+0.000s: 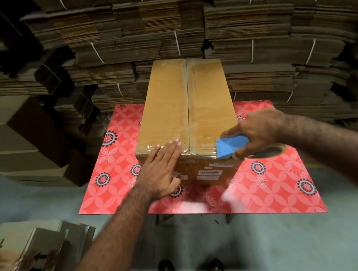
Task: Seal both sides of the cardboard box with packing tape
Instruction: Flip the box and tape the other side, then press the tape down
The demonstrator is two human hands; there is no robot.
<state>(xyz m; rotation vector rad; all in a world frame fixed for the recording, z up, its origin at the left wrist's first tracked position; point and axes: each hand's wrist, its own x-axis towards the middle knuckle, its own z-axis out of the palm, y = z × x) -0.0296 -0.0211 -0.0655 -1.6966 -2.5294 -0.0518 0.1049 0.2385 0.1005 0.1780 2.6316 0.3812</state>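
A long cardboard box [168, 106] lies on a table with a red flowered cover [271, 182], its closed top flaps meeting in a centre seam. Clear tape shines across the box's near top edge. My left hand [162, 167] lies flat with straight fingers on the near left corner of the box, pressing the tape down. My right hand [257, 130] grips a blue tape dispenser [230, 145] at the near right corner of the box. A brown tape roll [267, 152] shows partly behind that hand.
Tall stacks of flattened, tied cardboard [251, 36] fill the wall behind the table. Assembled boxes [27, 140] stand at the left. More flat boxes [34, 253] lie on the floor at the lower left. My feet [190, 269] are on the grey floor below the table.
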